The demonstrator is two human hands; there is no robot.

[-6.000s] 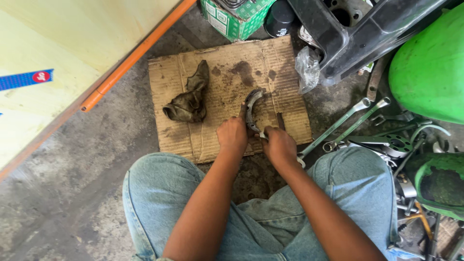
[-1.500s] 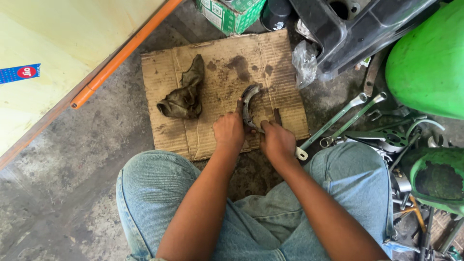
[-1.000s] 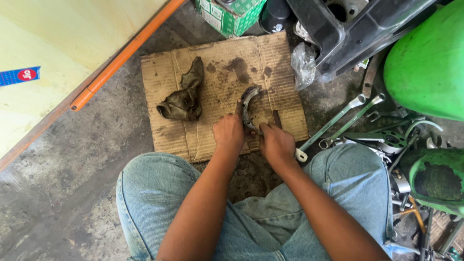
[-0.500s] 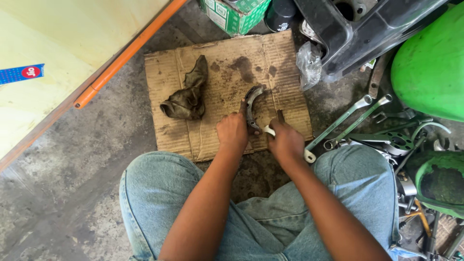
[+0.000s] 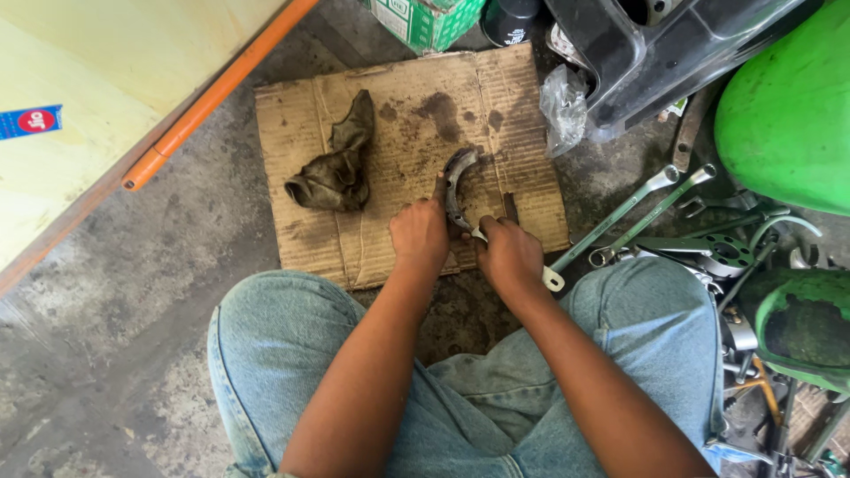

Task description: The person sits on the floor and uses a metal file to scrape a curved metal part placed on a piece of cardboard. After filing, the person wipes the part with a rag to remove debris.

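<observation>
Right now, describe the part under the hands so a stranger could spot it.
Find the stained cardboard on the concrete floor. Near its right edge, both hands meet at a curved grey metal shoe. Unlike the crumpled rag to its left, it is a rigid crescent.

Stained matt cardboard sheet (image 5: 398,133), grimy crumpled cloth rag (image 5: 335,173), dull metal brake shoe (image 5: 456,181), rough concrete floor (image 5: 133,292).

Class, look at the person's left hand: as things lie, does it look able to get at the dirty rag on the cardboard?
Probably yes. The left hand rests by the curved metal part, and only bare cardboard lies between it and the rag; nothing blocks the way.
</observation>
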